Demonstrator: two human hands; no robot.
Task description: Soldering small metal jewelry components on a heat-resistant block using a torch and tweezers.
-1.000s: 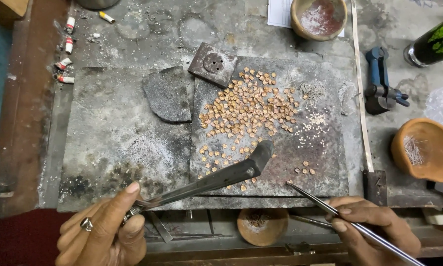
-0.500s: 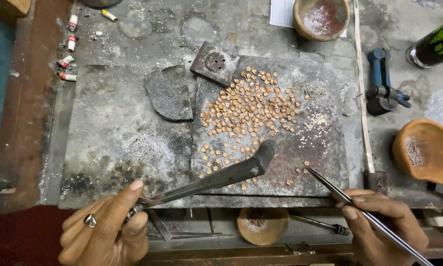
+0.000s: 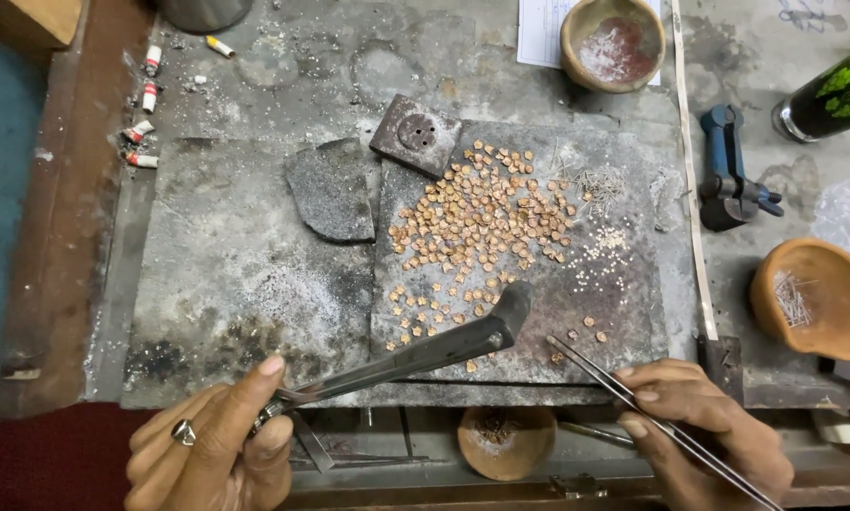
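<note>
From the head camera I see my left hand (image 3: 212,449), a ring on one finger, with its fingers pinched around the handle of a long dark metal blowpipe-like tool (image 3: 415,355); its curved tip rests over the lower edge of the heap of small copper-coloured metal pieces (image 3: 477,232) spread on the dark grey slate slab (image 3: 538,312). My right hand (image 3: 709,431) has its fingers pressed together on a pair of thin steel tweezers (image 3: 623,393).

What has changed over the last second: the tweezers have swung up from low at the front edge of the counter, and their tip now sits on the slab beside a few stray pieces at its lower right. The left hand and its tool have hardly shifted. I take that as the tweezers arriving at a piece; whether the tip actually grips one I cannot tell, the view being too coarse.

Around them stand a small square perforated metal block (image 3: 415,135), a terracotta bowl (image 3: 817,298) with fine wires, and a blue clamp tool (image 3: 727,175).
</note>
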